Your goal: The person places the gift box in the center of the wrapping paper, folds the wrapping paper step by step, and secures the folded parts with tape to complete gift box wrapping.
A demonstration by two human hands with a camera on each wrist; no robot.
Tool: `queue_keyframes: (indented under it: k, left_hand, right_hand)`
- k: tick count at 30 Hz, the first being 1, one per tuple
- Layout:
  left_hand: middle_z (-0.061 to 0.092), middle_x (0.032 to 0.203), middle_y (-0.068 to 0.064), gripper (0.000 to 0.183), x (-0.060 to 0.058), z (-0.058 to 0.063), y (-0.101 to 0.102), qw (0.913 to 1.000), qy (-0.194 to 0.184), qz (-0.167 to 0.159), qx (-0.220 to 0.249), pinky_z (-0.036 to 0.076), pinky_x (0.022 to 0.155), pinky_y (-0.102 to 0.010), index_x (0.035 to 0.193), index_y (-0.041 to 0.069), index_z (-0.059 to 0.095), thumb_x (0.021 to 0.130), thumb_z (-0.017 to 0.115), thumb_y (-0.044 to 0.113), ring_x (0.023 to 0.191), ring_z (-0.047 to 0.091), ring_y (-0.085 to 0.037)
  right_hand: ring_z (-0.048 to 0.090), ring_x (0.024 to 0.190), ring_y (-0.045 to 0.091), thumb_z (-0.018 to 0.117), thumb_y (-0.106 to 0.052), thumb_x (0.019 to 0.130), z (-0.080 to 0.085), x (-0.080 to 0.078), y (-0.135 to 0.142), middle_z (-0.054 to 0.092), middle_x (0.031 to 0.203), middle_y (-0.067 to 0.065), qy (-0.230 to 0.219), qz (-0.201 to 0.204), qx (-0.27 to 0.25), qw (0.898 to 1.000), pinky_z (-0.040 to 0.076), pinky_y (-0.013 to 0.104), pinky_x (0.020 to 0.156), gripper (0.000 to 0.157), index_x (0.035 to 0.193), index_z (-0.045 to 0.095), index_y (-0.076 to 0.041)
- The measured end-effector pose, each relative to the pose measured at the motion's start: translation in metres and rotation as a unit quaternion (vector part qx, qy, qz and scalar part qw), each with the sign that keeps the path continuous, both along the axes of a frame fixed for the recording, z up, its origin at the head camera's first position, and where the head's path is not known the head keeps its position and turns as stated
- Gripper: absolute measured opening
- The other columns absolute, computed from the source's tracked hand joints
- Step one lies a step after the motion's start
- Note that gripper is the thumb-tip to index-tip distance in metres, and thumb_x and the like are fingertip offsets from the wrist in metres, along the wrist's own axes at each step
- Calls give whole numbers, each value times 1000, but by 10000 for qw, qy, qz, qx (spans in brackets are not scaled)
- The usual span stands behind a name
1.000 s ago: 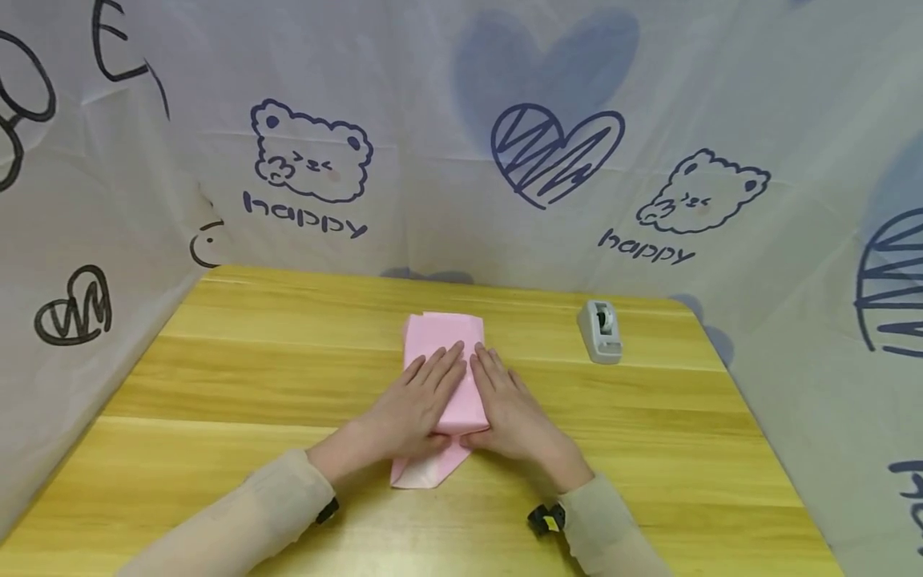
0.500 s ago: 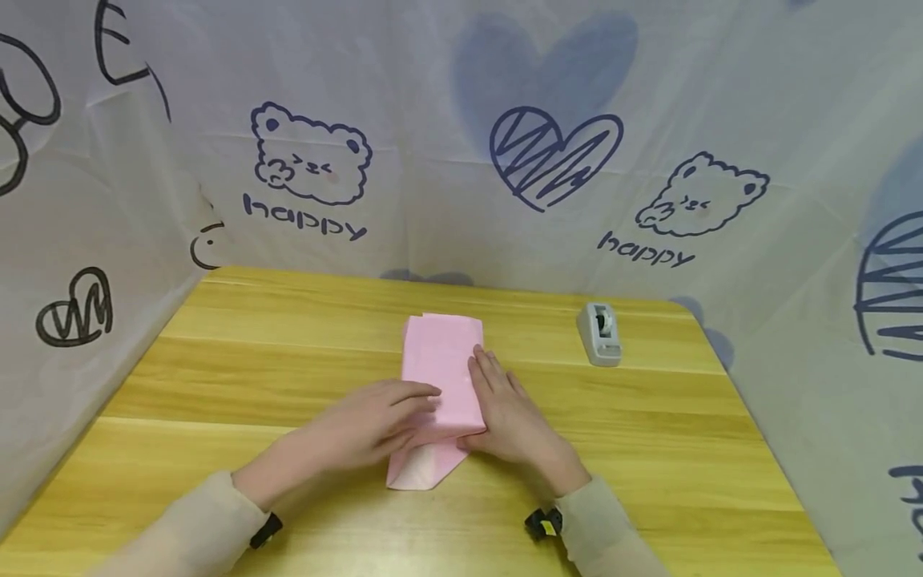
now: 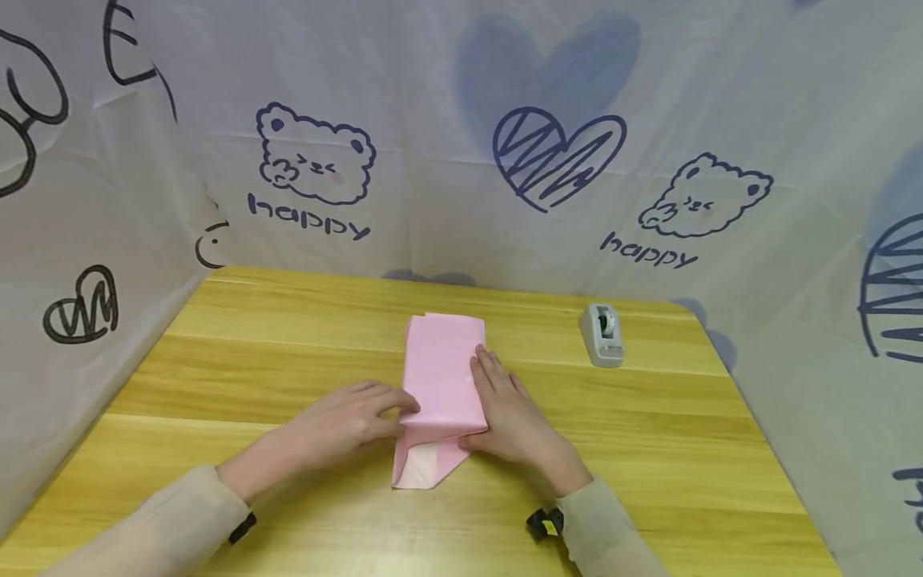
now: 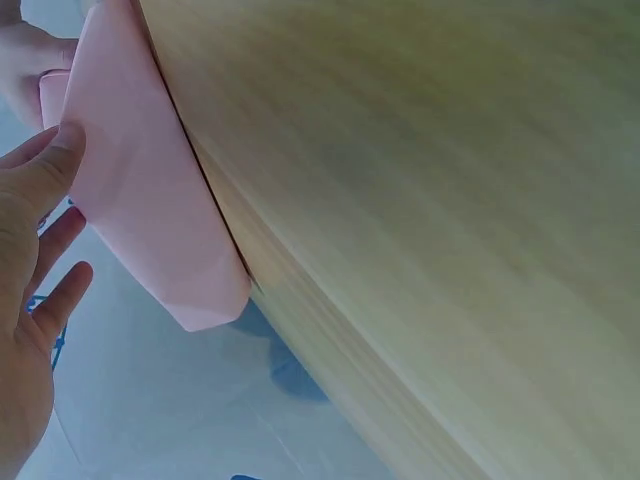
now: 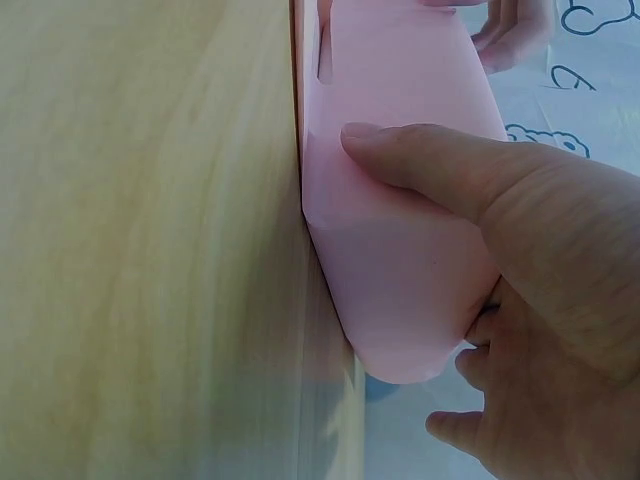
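A flat box wrapped in pink paper (image 3: 443, 369) lies mid-table. From its near end a folded paper flap (image 3: 421, 467) with a pale inner patch spreads toward me. My left hand (image 3: 353, 417) touches the near left corner, fingertips on the top edge and thumb by the end face. In the left wrist view its other fingers (image 4: 62, 300) stand loosely apart from the paper. My right hand (image 3: 515, 413) rests along the right side with straight fingers. Its thumb (image 5: 400, 150) presses the paper at the near end in the right wrist view.
A grey tape dispenser (image 3: 601, 335) stands at the back right of the wooden table (image 3: 252, 353). White cloth (image 3: 433, 96) with bear and heart drawings hangs behind and at both sides. A small black device (image 3: 546, 523) sits at the right sleeve.
My left hand has lifted off the top of the pink box and drawn back left to its near left corner. The right hand and the box have stayed put.
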State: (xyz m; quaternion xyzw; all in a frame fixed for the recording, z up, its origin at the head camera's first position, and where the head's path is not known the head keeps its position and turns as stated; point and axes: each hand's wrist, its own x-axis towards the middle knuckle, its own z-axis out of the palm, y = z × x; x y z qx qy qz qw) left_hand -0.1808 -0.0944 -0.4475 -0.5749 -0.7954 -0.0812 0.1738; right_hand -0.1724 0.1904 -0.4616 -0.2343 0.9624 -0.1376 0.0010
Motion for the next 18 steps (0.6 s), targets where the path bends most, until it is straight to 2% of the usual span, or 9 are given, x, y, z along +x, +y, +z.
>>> queue_keyframes:
  k: [7,11,14,18]
  left_hand:
    - [61,119,1,19,-4,-1,14,9987,446,-228,8,46,98,-35,99,15,70,81,72,20,112,56,-17]
    - [60,117,1,19,-7,-2,17,9989,375,-277,39,46,97,-35,95,14,68,80,74,24,109,56,-17]
    - [59,118,2,26,-10,-4,20,9994,257,-233,30,46,95,-34,91,16,63,77,75,34,108,54,-17]
    - [54,122,4,42,-14,-8,26,9994,248,36,-235,45,94,-32,100,18,56,74,73,47,108,49,-16]
  right_hand:
    - [1,146,24,79,-52,70,-2,-1,0,-3,160,10,-3,-14,57,10000,16,48,115,119,152,6,-5]
    - [1,146,24,78,-52,70,-3,-2,0,-4,160,9,-19,-19,51,10000,16,48,115,120,153,5,-6]
    - [1,146,24,79,-52,70,-3,-2,0,-4,160,9,34,-7,33,10000,17,48,115,120,152,5,-5]
    - [3,146,25,79,-51,70,-3,-2,1,-2,160,10,99,9,37,9999,19,48,115,119,152,7,-5]
